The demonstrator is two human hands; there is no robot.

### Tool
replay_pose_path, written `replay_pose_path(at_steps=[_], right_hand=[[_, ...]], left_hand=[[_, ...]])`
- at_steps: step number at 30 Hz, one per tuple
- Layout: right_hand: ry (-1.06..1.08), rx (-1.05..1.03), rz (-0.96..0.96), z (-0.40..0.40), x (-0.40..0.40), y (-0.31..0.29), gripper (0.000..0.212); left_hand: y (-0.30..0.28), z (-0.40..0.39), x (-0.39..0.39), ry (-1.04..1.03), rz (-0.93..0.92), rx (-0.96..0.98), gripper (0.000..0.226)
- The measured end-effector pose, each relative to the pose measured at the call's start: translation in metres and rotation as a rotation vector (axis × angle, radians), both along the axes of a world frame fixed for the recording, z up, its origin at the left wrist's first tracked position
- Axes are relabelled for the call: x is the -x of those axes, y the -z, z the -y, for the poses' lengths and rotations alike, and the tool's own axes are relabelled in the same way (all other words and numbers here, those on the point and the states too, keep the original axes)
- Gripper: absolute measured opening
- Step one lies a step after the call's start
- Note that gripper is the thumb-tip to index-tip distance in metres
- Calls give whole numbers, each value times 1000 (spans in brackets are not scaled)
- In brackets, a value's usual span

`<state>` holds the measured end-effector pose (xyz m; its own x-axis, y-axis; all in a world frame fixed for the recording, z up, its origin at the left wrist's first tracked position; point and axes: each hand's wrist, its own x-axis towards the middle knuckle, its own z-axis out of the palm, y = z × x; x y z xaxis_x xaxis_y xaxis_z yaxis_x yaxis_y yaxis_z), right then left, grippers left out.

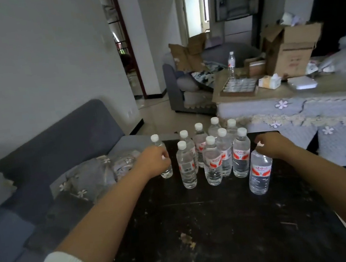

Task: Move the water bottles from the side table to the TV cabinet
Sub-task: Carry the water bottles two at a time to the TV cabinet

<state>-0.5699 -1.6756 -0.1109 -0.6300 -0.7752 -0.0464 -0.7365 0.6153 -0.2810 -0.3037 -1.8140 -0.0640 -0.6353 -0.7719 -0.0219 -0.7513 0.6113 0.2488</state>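
Several clear water bottles (212,160) with white caps and red labels stand grouped on a dark, scuffed side table (214,231). My left hand (153,161) grips the leftmost bottle (166,172) around its middle; its cap shows above my fingers. My right hand (273,145) holds the top of the rightmost bottle (259,174), which stands a little apart, nearer me than the group. Its cap is hidden under my fingers. The TV cabinet is not in view.
A grey sofa (55,146) with patterned cushions runs along the left. A low table under a floral cloth (319,111) stands at right, carrying a cardboard box (289,49), a tissue pack, a tray and one more bottle (232,63). An armchair and doorways lie beyond.
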Motion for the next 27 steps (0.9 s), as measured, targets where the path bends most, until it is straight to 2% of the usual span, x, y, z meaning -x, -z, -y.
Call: replay_pose_path(at_steps=[4, 9, 11, 17, 21, 27], right_hand=[[33, -68, 38, 9, 10, 9, 37], [73, -145, 114, 20, 38, 20, 68], [52, -169, 142, 26, 49, 29, 71], [-18, -211, 48, 40, 63, 49, 42], [-36, -183, 33, 39, 64, 50, 40], [-11, -157, -5, 26, 50, 56, 40]], left_hand=[[11, 27, 37, 109, 4, -43, 26], [34, 43, 102, 205, 36, -117, 25], [42, 45, 127, 236, 65, -102, 27], [72, 61, 188, 223, 95, -136, 35], [85, 67, 208, 201, 135, -132, 48], [99, 77, 218, 301, 178, -105, 39]])
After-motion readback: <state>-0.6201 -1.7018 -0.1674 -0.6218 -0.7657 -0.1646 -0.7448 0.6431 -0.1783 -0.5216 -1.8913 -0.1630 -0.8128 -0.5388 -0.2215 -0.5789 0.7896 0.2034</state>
